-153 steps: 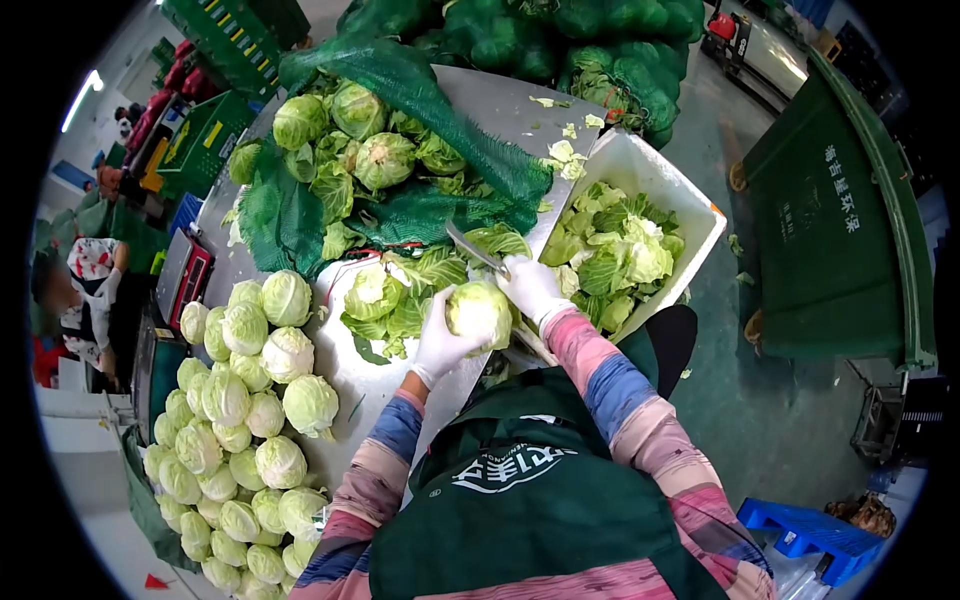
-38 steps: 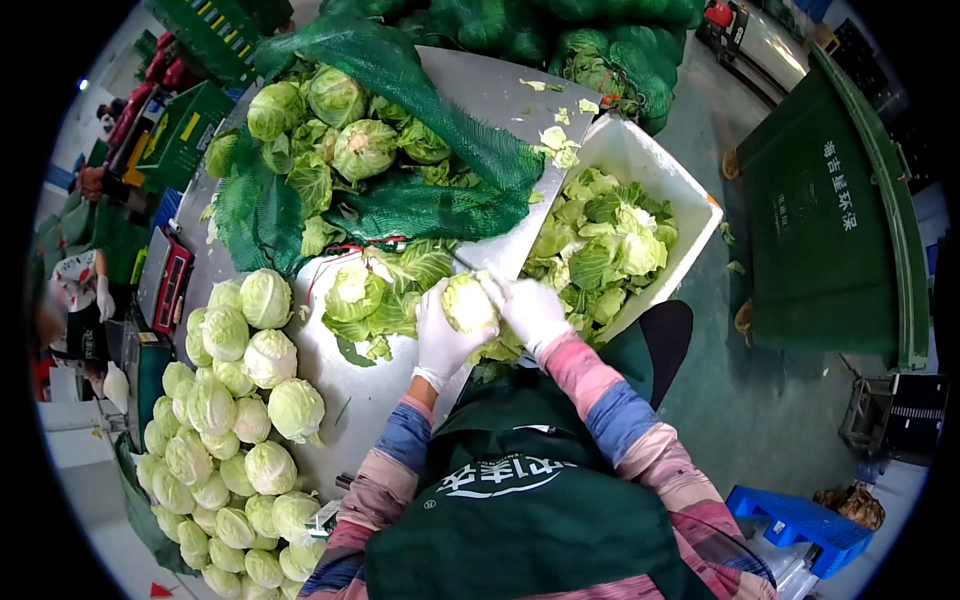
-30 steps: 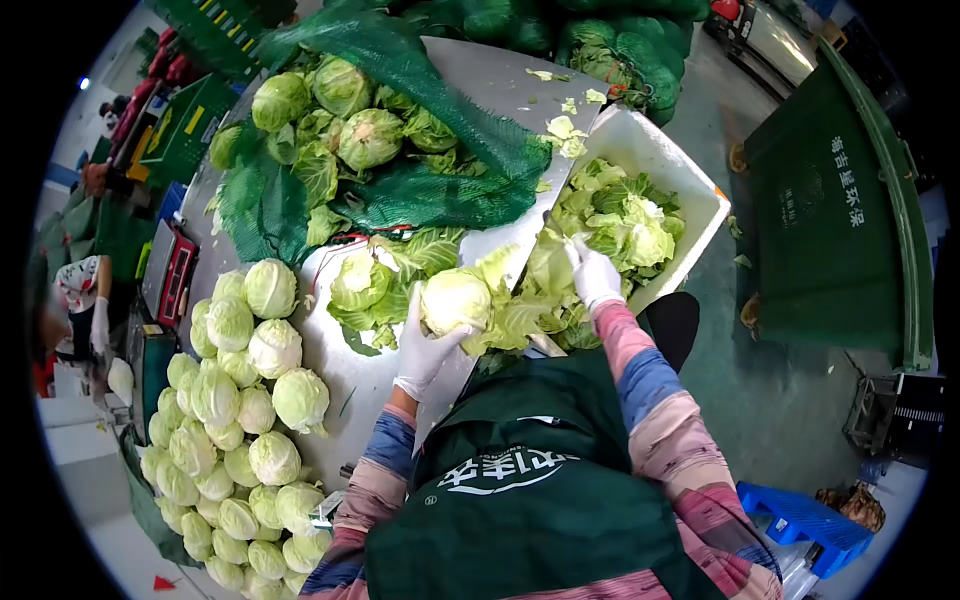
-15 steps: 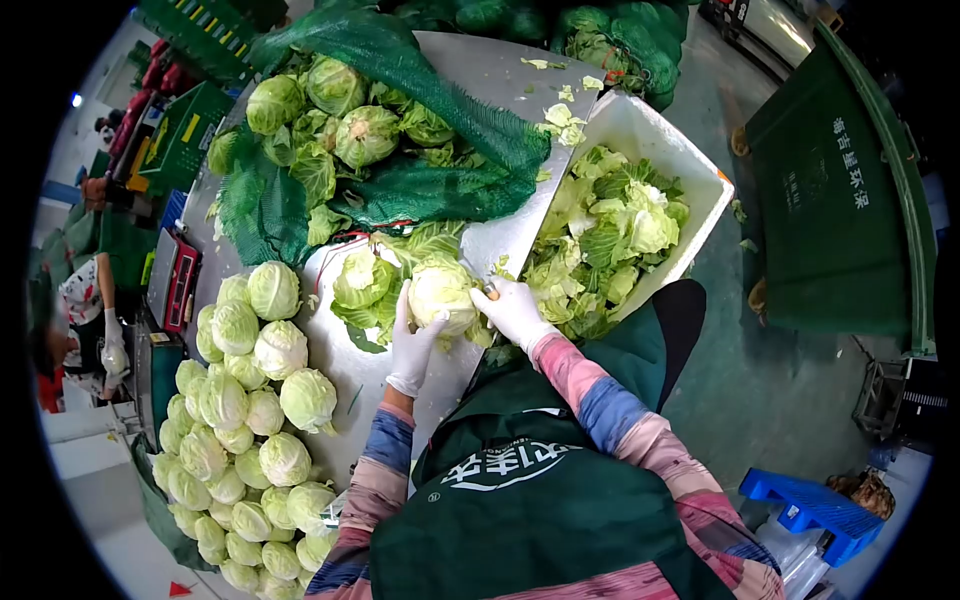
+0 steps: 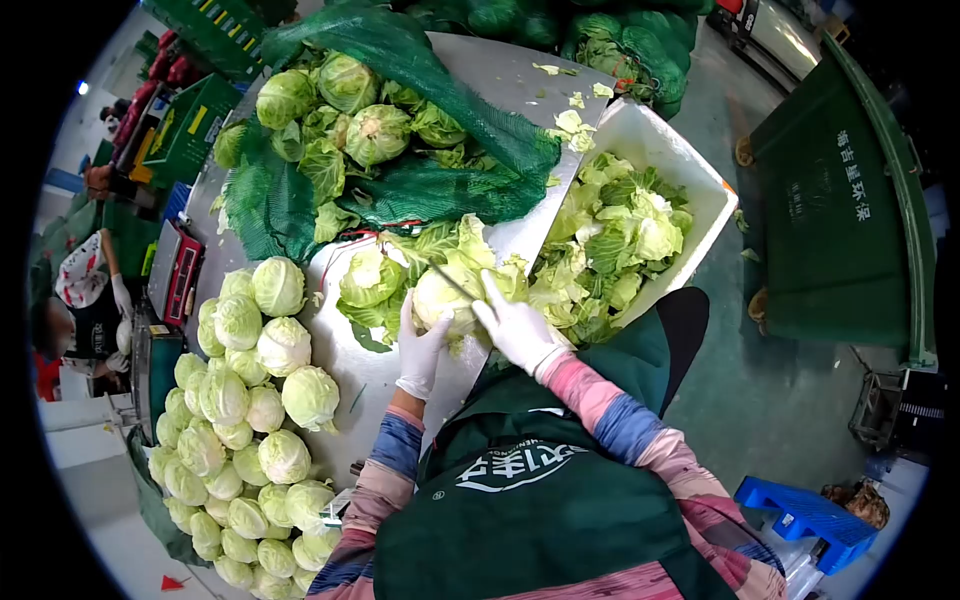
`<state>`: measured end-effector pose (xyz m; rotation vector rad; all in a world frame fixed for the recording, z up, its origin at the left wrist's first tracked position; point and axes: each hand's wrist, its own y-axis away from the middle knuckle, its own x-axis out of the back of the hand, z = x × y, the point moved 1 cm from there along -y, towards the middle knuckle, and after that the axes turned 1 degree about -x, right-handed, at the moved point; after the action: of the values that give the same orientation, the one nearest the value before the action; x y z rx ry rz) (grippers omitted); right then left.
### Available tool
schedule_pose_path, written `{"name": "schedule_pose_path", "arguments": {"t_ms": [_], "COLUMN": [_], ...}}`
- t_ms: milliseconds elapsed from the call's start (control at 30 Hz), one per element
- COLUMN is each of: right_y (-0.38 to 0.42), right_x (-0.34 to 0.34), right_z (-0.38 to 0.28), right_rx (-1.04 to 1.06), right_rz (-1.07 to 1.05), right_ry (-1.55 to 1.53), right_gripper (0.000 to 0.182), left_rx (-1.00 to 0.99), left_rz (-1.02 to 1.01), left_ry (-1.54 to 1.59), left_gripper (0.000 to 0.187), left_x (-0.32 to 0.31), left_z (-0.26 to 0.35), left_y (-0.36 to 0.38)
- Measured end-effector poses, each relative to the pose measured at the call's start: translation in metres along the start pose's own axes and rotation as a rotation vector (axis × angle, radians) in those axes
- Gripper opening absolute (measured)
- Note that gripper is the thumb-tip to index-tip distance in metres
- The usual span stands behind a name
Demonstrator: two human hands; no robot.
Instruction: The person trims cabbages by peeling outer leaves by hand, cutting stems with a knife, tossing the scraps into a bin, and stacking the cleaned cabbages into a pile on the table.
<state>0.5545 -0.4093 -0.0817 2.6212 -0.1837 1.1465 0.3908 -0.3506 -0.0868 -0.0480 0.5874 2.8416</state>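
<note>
My left hand (image 5: 421, 348), in a white glove, is closed against the near left side of a pale, trimmed cabbage (image 5: 436, 300) on the metal table. In my gloved right hand (image 5: 518, 326) is a knife (image 5: 453, 283), its thin dark blade lying across the top of that cabbage. The knife's handle is hidden by my fingers. Loose outer leaves (image 5: 470, 240) lie just beyond the cabbage, and a greener cut piece (image 5: 370, 278) sits to its left.
Many trimmed cabbages (image 5: 224, 395) are piled on the left. A green mesh bag (image 5: 440, 190) with untrimmed cabbages (image 5: 378, 134) lies at the back. On the right stands a white foam box (image 5: 690, 150) of leaves, with a large green bin (image 5: 840, 220) beyond. Another person (image 5: 95, 300) is at far left.
My right hand has moved from the cabbage's right edge to over its top, and the knife blade now shows across it. Leaves beyond the cabbage have shifted. My left hand stays on it.
</note>
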Motion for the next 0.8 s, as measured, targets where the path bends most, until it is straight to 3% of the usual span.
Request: {"name": "schedule_pose_path", "arguments": {"t_ms": [233, 300, 400, 433, 500, 533, 567, 633, 667, 700, 733, 767, 800], "right_y": [0.005, 0.006, -0.001, 0.000, 0.002, 0.005, 0.003, -0.010, -0.018, -0.024, -0.026, -0.028, -0.032], "right_x": [-0.012, -0.003, -0.011, -0.005, -0.006, -0.001, 0.004, -0.031, -0.048, -0.056, -0.053, -0.047, -0.042], "right_z": [-0.009, -0.009, 0.047, 0.064, 0.081, 0.065, 0.048, 0.043, 0.042, 0.039, 0.032, 0.030, 0.033], "right_rx": [0.094, -0.033, -0.350, -0.383, -0.408, -0.432, -0.405, -0.266, -0.235, -0.281, -0.144, -0.143, -0.224], "right_rz": [0.189, 0.049, 0.121, 0.173, 0.142, 0.100, 0.042, 0.163, 0.174, 0.089, 0.234, 0.240, 0.133], "right_ry": [0.050, 0.053, -0.428, -0.303, -0.490, -0.770, -0.690, -0.696, -0.719, -0.782, -0.788, -0.797, -0.841], "right_gripper": [0.052, 0.047, 0.040, 0.041, 0.044, 0.054, 0.068, 0.074, 0.074, 0.072, 0.059, 0.059, 0.046], "left_rx": [-0.114, -0.146, -0.124, -0.132, -0.162, -0.254, -0.258, -0.696, -0.575, -0.577, -0.530, -0.484, -0.460], "left_rz": [0.063, 0.060, 0.068, 0.066, 0.081, 0.154, 0.149, 0.217, 0.098, 0.096, 0.059, 0.021, -0.025], "left_ry": [-0.017, 0.011, 0.025, 0.026, -0.122, -0.392, -0.392, -0.971, -0.854, -0.861, -0.815, -0.769, -0.710], "left_gripper": [0.079, 0.079, 0.078, 0.078, 0.076, 0.081, 0.081, 0.089, 0.096, 0.096, 0.096, 0.096, 0.096], "left_x": [-0.009, -0.011, -0.008, -0.005, 0.006, 0.006, 0.003, -0.011, -0.014, -0.012, -0.008, -0.004, 0.004], "left_z": [-0.012, -0.011, -0.014, -0.013, -0.018, -0.013, -0.009, 0.019, 0.018, 0.016, 0.012, 0.008, 0.006], "left_y": [0.003, 0.006, 0.006, 0.000, -0.002, -0.003, -0.004, -0.001, -0.004, -0.009, -0.016, -0.024, -0.032]}}
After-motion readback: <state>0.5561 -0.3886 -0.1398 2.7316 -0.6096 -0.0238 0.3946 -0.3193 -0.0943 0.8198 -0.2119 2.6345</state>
